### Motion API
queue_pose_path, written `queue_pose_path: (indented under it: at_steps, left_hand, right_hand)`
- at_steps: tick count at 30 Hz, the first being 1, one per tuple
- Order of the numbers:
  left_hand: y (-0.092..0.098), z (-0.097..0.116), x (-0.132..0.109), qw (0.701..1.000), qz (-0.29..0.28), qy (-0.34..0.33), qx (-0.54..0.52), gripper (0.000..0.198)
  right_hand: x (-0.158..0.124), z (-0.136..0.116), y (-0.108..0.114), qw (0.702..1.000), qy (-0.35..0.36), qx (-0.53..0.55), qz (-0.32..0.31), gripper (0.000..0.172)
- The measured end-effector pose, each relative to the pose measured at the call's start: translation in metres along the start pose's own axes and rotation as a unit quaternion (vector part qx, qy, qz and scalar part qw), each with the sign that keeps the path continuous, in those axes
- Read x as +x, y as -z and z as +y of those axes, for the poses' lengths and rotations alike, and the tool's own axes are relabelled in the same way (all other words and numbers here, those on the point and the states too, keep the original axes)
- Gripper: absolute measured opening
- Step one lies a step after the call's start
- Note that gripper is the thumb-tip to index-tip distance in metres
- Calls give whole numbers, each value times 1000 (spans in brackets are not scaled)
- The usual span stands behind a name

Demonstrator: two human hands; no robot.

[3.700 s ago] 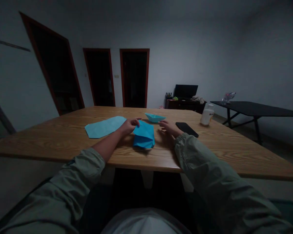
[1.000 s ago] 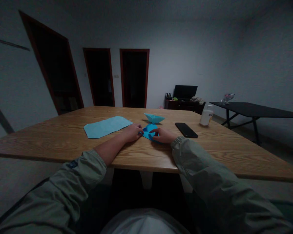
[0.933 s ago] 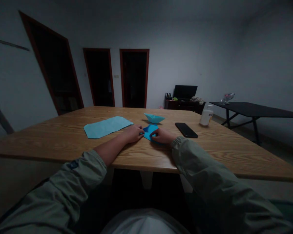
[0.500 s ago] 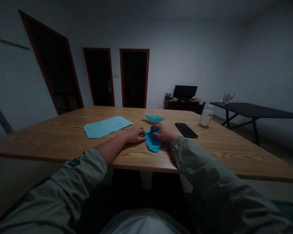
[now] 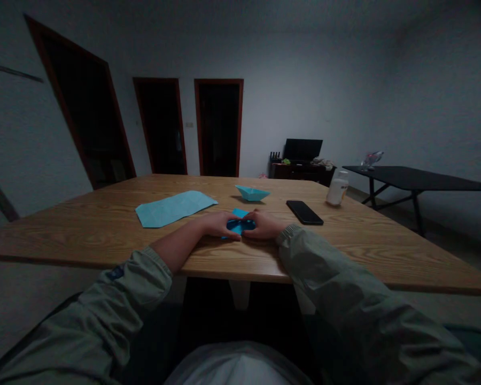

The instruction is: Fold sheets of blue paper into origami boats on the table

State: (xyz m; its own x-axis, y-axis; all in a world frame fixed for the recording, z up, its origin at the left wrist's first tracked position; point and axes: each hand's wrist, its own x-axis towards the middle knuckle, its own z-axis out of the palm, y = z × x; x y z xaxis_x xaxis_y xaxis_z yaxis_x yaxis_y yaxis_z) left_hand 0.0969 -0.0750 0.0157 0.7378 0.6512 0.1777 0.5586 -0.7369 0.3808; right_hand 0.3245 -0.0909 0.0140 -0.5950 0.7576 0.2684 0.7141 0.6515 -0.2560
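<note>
A folded piece of bright blue paper (image 5: 237,228) lies on the wooden table between my two hands. My left hand (image 5: 220,224) grips its left side, thumb toward me and fingers at the far side. On the opposite side, my right hand (image 5: 262,224) holds the paper with thumb and fingers curved around it. The fingertips nearly meet at the far edge, and part of the paper is hidden under them. Just beyond the hands stands a light blue paper boat (image 5: 252,193). A flat light blue sheet (image 5: 176,209) with creases rests to the left.
A black phone (image 5: 304,212) lies right of my hands, with a white bottle (image 5: 337,189) beyond it. The wooden table (image 5: 104,230) has its near edge under my forearms. A black table (image 5: 417,177) stands farther right, and a dark screen (image 5: 303,149) is at the back.
The blue paper has been turned and lies wider, its lower point no longer toward me. Both hands have shifted to grip its two sides.
</note>
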Motion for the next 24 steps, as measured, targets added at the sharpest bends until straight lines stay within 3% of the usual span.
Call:
queue_pose_path:
  at_steps: [3, 5, 15, 18, 21, 24]
  left_hand:
    - [3, 1, -3, 997, -49, 25, 49, 70]
    - [4, -4, -3, 996, -51, 33, 62, 62]
    - [4, -22, 0, 997, 21, 63, 40, 33]
    - [6, -29, 0, 995, 63, 76, 32, 37]
    - [7, -37, -3, 992, 63, 110, -25, 46]
    - [8, -44, -6, 991, 67, 111, -18, 36]
  right_hand:
    - [-5, 5, 6, 1000, 8, -5, -17, 58]
    - [-7, 10, 9, 999, -5, 8, -36, 57]
    - [-2, 24, 7, 999, -25, 38, -25, 32]
    - [0, 33, 5, 998, -27, 47, -16, 32]
    - [-1, 40, 4, 999, -35, 29, -29, 36]
    - [-5, 45, 5, 998, -49, -15, -31, 41]
